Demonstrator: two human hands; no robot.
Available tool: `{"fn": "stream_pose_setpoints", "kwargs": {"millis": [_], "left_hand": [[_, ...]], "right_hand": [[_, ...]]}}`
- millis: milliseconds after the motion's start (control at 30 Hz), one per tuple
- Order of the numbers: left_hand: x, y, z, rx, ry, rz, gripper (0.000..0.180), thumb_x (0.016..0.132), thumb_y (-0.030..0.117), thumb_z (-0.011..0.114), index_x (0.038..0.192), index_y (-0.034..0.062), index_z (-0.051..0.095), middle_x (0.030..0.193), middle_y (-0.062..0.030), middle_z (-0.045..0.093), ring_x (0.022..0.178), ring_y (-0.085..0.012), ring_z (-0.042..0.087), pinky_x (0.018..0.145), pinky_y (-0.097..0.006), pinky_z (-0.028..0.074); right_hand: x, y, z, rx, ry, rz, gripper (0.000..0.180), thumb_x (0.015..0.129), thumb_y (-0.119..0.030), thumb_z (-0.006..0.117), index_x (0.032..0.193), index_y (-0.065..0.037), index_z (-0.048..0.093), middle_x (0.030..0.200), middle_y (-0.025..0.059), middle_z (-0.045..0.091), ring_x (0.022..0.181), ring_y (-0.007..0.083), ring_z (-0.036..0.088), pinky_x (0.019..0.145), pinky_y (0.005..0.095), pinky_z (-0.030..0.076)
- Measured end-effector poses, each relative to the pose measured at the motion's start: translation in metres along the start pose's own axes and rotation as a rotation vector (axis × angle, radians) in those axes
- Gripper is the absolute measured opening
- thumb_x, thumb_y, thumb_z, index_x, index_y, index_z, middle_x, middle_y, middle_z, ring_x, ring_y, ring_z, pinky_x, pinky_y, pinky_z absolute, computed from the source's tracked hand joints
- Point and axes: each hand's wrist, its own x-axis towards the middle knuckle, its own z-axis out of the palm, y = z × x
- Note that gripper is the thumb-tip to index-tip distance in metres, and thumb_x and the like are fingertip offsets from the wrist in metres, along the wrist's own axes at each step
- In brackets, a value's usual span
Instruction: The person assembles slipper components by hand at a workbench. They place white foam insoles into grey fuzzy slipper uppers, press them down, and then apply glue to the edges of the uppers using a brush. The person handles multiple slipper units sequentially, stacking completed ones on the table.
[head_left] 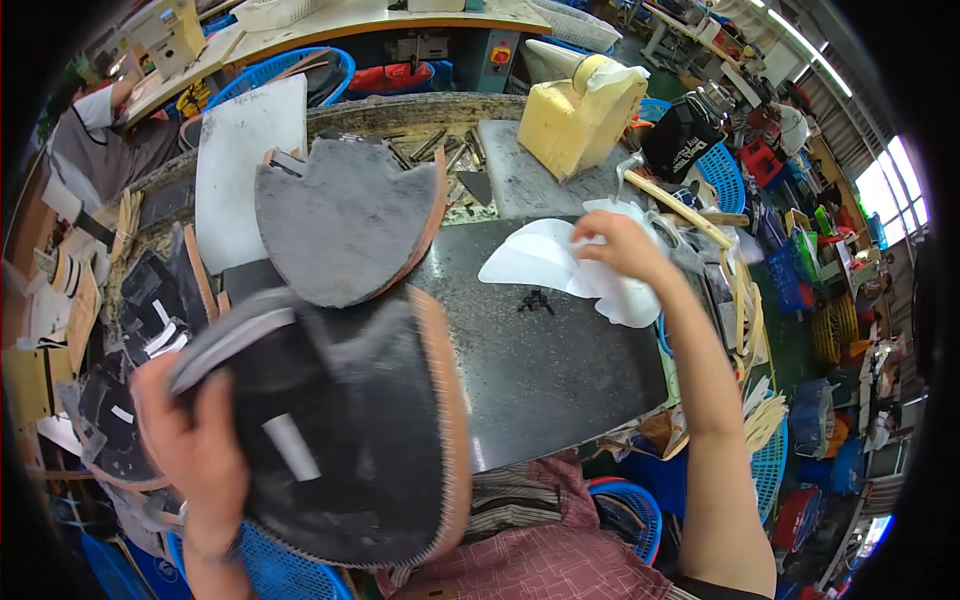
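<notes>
Dark leather piece (pixel 340 430) raised in left hand (pixel 195 455); right hand (pixel 620 245) outstretched on white sheets (pixel 545 262).

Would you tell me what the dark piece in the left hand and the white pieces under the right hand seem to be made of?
Dark piece: probably leather or suede, matte and fuzzy, with a tan edge. White pieces: thin smooth sheets, perhaps paper or stiffener; hard to tell.

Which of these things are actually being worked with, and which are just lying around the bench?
In use:
- left hand holding a dark grey shoe-upper piece
- right hand on white liner pieces
- black work slab

Lying about:
- second grey upper piece
- yellow jug
- white board
- blue baskets
</notes>
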Motion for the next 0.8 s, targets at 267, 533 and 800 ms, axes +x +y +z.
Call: {"fn": "stream_pose_setpoints", "kwargs": {"millis": [267,533,800], "left_hand": [[-0.007,0.055,0.17,-0.085,-0.409,0.694,0.048,0.069,0.014,0.068,0.114,0.0039,0.054,0.114,-0.0149,0.053,0.107,-0.0307,0.05,0.088,-0.042,0.041],[-0.035,0.129,0.318,-0.028,-0.639,0.668,0.054,0.074,0.042,0.066,0.113,0.0062,0.057,0.109,-0.0134,0.051,0.101,-0.027,0.046,0.085,-0.037,0.037],[0.01,0.102,0.303,-0.62,-1.042,0.228,0.054,0.088,0.043,0.054,0.125,0.0037,0.05,0.111,-0.0147,0.055,0.099,-0.0277,0.054,0.087,-0.035,0.043]], "right_hand": [[-0.016,0.052,-0.017,-0.133,-0.242,-0.252,0.03,0.062,-0.015,0.072,0.09,-0.012,0.062,0.107,0.0116,0.056,0.104,0.0316,0.051,0.088,0.0391,0.042],[-0.012,0.063,-0.033,-0.101,-0.331,-0.231,0.021,0.063,-0.014,0.075,0.069,-0.009,0.055,0.072,0.0033,0.058,0.079,0.0222,0.055,0.077,0.0348,0.042],[-0.012,-0.003,-0.092,0.974,0.501,-0.138,0.021,0.075,0.003,0.062,0.088,-0.009,0.05,0.074,-0.0042,0.049,0.066,0.0029,0.048,0.059,0.0178,0.04]]}}
